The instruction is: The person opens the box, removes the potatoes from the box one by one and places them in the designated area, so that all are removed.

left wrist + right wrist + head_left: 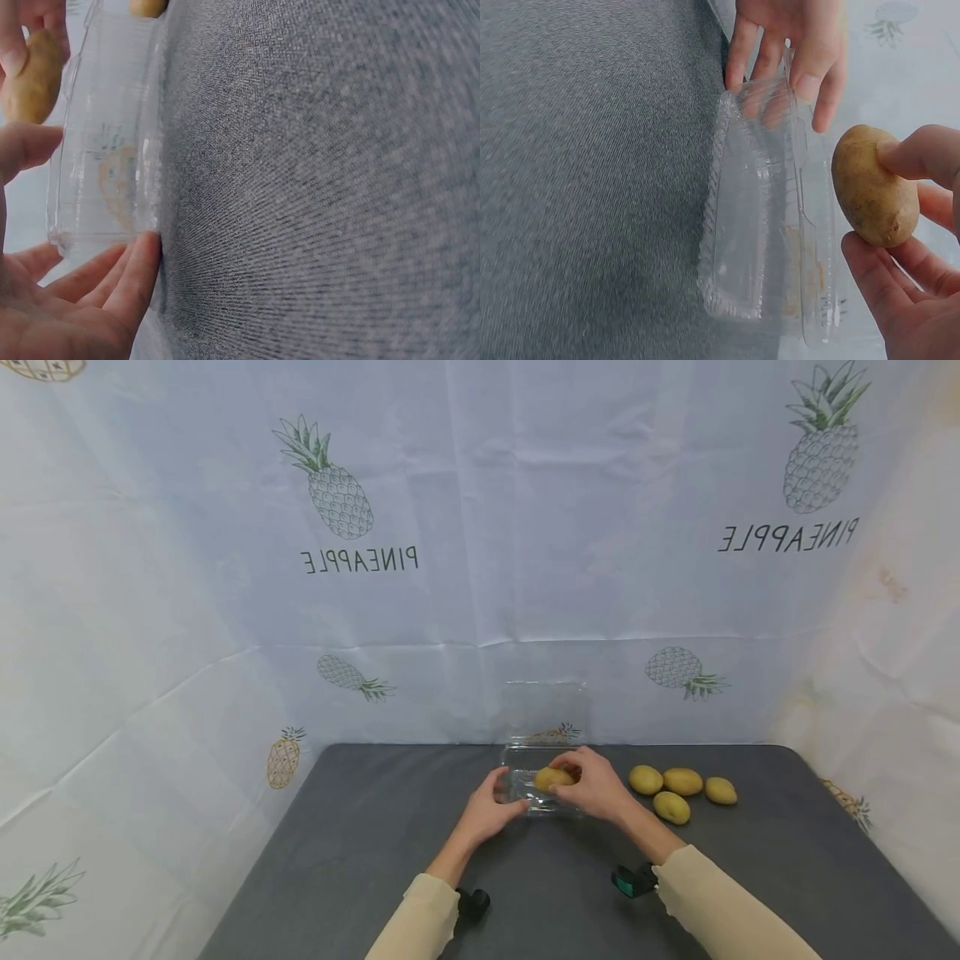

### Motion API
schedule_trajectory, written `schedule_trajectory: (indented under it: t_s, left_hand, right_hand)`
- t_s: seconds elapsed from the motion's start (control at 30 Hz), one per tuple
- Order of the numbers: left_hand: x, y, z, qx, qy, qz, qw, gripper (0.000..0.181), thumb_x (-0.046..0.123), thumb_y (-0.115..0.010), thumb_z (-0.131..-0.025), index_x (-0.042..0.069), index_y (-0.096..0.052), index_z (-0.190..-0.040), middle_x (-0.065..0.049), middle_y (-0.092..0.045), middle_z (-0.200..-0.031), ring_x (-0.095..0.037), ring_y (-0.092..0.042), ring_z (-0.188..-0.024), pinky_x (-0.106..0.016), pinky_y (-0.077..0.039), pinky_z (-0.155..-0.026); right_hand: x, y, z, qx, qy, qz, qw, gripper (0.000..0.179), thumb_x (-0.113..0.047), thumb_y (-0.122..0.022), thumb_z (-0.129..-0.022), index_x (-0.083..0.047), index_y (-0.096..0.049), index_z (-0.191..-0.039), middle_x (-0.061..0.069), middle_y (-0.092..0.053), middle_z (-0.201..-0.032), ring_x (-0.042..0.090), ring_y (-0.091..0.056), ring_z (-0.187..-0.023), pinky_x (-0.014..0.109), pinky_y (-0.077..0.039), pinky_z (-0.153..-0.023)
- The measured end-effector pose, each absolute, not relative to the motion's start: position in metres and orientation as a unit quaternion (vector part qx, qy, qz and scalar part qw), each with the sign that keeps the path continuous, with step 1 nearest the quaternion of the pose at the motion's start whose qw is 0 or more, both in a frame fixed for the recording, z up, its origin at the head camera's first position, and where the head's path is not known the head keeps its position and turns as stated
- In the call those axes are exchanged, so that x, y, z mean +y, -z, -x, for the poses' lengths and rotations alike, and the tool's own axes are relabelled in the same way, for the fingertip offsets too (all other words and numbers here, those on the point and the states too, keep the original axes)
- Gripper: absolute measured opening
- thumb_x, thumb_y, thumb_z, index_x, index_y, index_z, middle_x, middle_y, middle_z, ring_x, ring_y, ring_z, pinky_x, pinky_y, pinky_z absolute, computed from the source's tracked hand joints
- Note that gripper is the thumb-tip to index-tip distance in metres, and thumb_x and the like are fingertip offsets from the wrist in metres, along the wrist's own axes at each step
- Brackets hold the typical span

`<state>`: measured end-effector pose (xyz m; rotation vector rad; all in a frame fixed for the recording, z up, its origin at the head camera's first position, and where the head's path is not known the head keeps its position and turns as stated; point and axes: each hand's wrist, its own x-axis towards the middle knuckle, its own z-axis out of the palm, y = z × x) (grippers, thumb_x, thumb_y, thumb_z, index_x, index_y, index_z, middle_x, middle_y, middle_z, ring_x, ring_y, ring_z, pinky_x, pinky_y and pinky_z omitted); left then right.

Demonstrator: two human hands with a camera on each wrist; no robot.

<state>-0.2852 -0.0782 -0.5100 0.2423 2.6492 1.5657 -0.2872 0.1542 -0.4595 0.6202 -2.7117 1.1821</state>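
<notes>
A clear plastic clamshell container [543,807] stands near the table's back edge, its lid [543,706] raised against the curtain. My right hand [595,787] holds a potato [874,187] above the tray, pinched between thumb and fingertips. At the container's left side is my left hand [487,810]. Its fairly straight fingers [135,277] touch the side wall, with the thumb near the front rim. To the right of the container lie several loose potatoes [671,807] on the table.
The dark grey table [360,843] carries the container and potatoes. A white curtain [480,568] with pineapple prints hangs behind it and along both sides. Dark wrist cameras [633,881] sit under both sleeves.
</notes>
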Motion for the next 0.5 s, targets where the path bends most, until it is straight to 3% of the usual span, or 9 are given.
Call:
schedule_trajectory:
  t_s: [0.5]
  left_hand:
    - [-0.079,0.511,0.287,0.858,-0.506,-0.076,0.036,0.079,0.033,-0.078,-0.086,0.008,-0.043,-0.153,-0.025,-0.055,-0.138,-0.038,-0.060,-0.118,-0.055,-0.052,-0.090]
  right_hand:
    - [0.182,0.450,0.267,-0.893,-0.391,-0.212,0.064,0.031,-0.019,-0.081,-0.088,-0.010,-0.073,-0.117,0.001,-0.058,-0.100,0.015,-0.058,-0.089,0.036,-0.054,-0.079]
